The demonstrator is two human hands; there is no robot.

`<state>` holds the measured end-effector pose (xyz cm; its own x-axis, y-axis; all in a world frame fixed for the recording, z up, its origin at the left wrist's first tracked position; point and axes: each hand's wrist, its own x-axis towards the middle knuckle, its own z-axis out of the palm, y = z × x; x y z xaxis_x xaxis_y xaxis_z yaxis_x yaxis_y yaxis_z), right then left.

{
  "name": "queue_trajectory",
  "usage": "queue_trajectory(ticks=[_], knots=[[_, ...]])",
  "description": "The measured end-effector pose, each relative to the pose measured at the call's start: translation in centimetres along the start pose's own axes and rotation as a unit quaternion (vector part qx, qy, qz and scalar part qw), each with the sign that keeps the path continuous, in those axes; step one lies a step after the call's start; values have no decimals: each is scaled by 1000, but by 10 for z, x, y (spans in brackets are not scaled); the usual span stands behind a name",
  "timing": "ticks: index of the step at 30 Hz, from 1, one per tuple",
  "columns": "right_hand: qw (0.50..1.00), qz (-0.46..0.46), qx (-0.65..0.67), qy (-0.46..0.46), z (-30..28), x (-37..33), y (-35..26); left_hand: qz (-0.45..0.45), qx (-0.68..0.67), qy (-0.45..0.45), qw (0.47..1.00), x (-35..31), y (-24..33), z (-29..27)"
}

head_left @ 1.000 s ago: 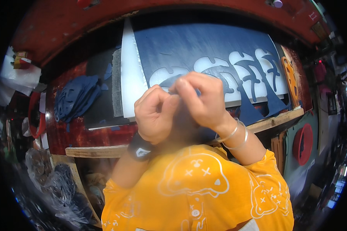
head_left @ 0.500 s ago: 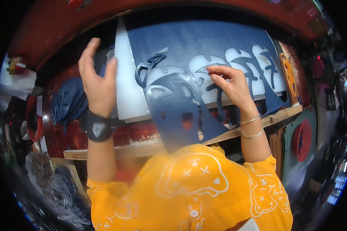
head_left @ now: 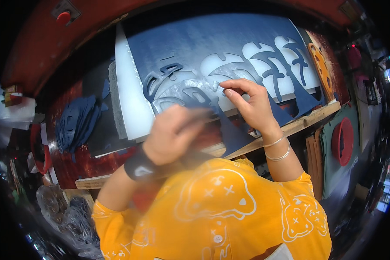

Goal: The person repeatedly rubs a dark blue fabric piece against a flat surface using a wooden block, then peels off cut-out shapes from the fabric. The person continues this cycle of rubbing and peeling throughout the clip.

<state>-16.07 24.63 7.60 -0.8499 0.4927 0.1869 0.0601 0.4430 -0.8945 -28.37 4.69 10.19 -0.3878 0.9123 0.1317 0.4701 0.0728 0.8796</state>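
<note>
A dark blue sheet point(head_left: 186, 39) with curved shapes cut through it lies on a white board point(head_left: 132, 86). My right hand point(head_left: 249, 102) is over the middle cut-outs, thumb and forefinger pinched together; whatever lies between them is too small to make out. Smeared by motion, my left hand point(head_left: 171, 132) hangs above the near left part of the sheet, its fingers pointing right. Whether it holds anything is unclear. A loose-looking blue cut piece point(head_left: 154, 82) stands partly raised from the sheet's left side, beyond my left hand.
A pile of blue cut pieces point(head_left: 76, 123) lies at the left on the red surface. A wooden strip point(head_left: 297, 125) borders the near edge. An orange cutting form point(head_left: 320, 71) sits at the right end, and a red button point(head_left: 63, 17) is on the machine at upper left.
My left hand has come down and right from its raised place at the left. My right thumb and forefinger have drawn closer together. The whole view has shifted slightly.
</note>
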Motion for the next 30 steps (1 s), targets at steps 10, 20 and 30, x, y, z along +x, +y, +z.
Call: queue_trajectory(ticks=[10, 20, 30], knots=[[979, -184, -35, -75, 24, -20, -67, -105, -395, 156, 900, -9, 7, -45], [962, -198, -185, -39, 46, -16, -75, -89, -294, 172, 936, -23, 13, -28], [976, -143, -121, -111, 44, -10, -64, -37, -338, 139, 930, -9, 0, -10]])
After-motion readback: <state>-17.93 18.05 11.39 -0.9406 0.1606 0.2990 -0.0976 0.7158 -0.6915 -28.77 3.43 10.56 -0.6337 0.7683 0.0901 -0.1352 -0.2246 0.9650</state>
